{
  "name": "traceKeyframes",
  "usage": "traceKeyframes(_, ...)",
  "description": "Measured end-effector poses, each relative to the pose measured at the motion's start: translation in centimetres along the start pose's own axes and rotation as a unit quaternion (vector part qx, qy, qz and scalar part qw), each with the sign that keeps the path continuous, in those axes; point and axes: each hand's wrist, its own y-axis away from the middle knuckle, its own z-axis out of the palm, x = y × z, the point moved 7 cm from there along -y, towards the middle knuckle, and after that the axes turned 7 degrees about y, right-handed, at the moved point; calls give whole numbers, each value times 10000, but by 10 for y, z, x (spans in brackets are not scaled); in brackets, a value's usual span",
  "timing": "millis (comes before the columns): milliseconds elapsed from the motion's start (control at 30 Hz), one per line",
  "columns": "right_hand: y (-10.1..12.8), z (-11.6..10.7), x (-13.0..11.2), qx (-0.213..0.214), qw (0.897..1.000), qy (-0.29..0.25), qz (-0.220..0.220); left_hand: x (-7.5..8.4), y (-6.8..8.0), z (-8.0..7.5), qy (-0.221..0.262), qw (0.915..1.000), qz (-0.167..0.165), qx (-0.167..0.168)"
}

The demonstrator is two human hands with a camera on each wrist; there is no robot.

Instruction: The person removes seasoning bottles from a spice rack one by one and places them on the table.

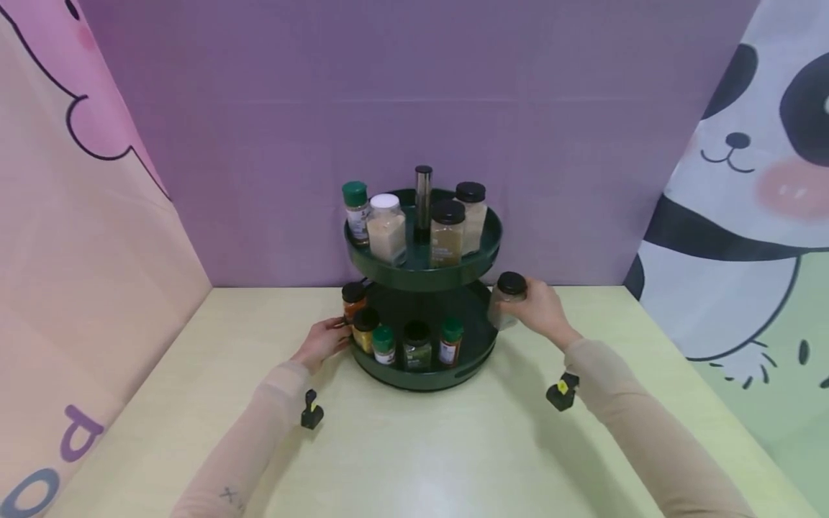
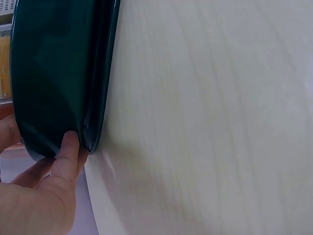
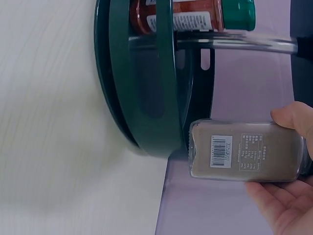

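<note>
Head view. The right hand (image 1: 540, 311) held a black-capped spice jar (image 1: 507, 300) upright, fingers wrapped round its body, just beside the right edge of the two-tier green spice rack (image 1: 424, 266), level with the gap between the tiers. The left hand (image 1: 322, 342) rested at the left rim of the lower tray (image 1: 473, 363), close to an orange-filled jar (image 1: 353, 299). Both forearms reached forward over the pale desk (image 1: 414, 446), each with a small black clip-on device below the wrist. Judgement: the jar should go in low and level under the upper tier, aimed at the open stretch on the fingers' side, while the left hand holds the rack from turning.

Left wrist view. The fingers (image 2: 66, 156) lay curled against the dark green tray wall (image 2: 54, 73), fingertips pressed to its lower edge where it met the desk (image 2: 210, 117); the thumb seemed to sit on the far side. A grip on the rim, not a loose touch.

Right wrist view. The jar (image 3: 244, 151), brown powder inside and barcode label showing, sat clamped between thumb (image 3: 293, 117) and fingers (image 3: 279, 205), clear of the tray rim (image 3: 164, 88) and not touching it. A red-filled, green-capped jar (image 3: 195, 17) stood beyond the rim.
</note>
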Motion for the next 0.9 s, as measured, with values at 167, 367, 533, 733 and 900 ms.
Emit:
traceKeyframes(167, 3, -7, 8, 22, 10000, 41, 10, 0, 2, 0, -1, 10000, -28, 5)
traceKeyframes(367, 8, -15, 20, 32, 9999, 44, 130, -1, 2, -2, 55, 9997, 202, -104)
traceKeyframes(533, 11, -18, 30, -37, 9997, 94, 236, -1, 2, -2, 64, 9998, 170, -85)
traceKeyframes(733, 13, -26, 41, 47, 9995, 240, 212, -1, 2, 2, 45, 10000, -46, 7)
traceKeyframes(900, 14, -33, 49, 49, 9994, 276, 223, -2, 0, 1, 97, 9999, -53, 42)
